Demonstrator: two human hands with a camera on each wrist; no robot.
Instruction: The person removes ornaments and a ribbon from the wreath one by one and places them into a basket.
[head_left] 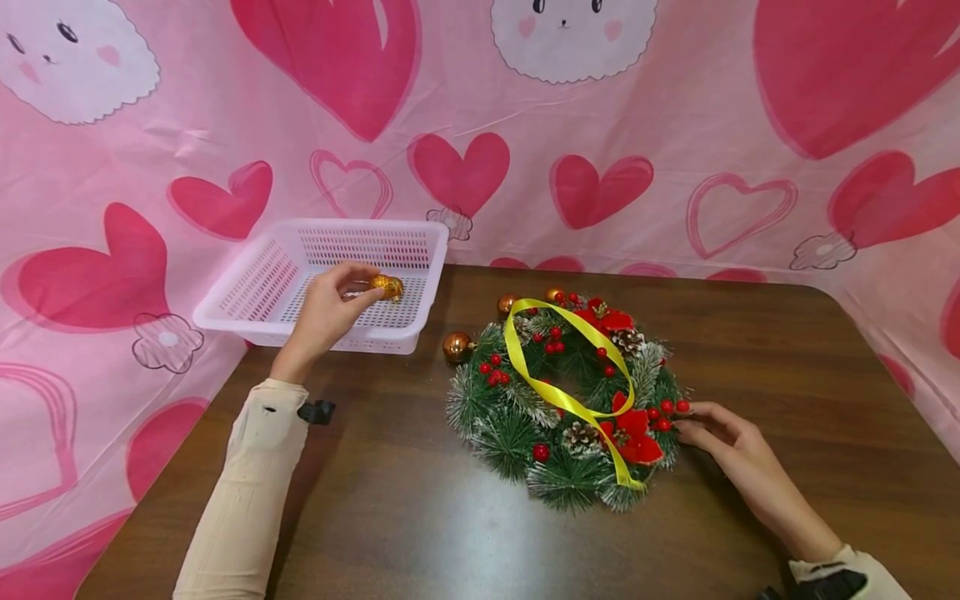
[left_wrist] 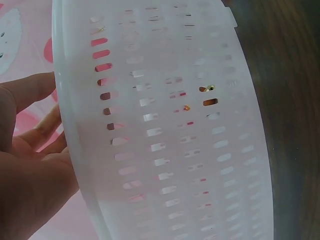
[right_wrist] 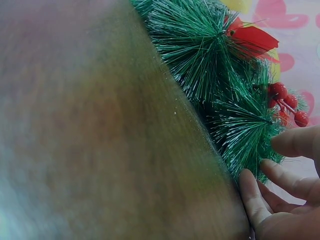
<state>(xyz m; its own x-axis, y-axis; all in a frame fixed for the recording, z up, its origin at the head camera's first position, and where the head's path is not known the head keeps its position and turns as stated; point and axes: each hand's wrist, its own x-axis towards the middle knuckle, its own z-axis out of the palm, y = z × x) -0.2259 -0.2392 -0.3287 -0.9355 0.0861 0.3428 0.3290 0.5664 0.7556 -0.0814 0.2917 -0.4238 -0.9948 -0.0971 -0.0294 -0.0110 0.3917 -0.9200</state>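
My left hand (head_left: 330, 304) reaches over the near side of a white plastic basket (head_left: 375, 342). Its thumb and index finger are spread just above a shiny gold ornament (head_left: 387, 287) inside. Through the basket's slots in the left wrist view, gold bits show low down, apart from the fingers; the fingertips are partly hidden behind the wall. My right hand (head_left: 738, 458) rests at the right edge of a green Christmas wreath (head_left: 502, 437), its fingertips touching the greenery beside red berries (right_wrist: 285, 102). A yellow ribbon (head_left: 566, 404) lies loosely looped across the wreath.
Copper-coloured baubles (head_left: 457, 347) sit at the wreath's left and back edges. Red flowers (head_left: 633, 433) and pinecones (head_left: 582, 439) decorate it. Everything stands on a dark wooden table (head_left: 420, 517), with a pink heart-patterned cloth (head_left: 517, 108) hanging behind.
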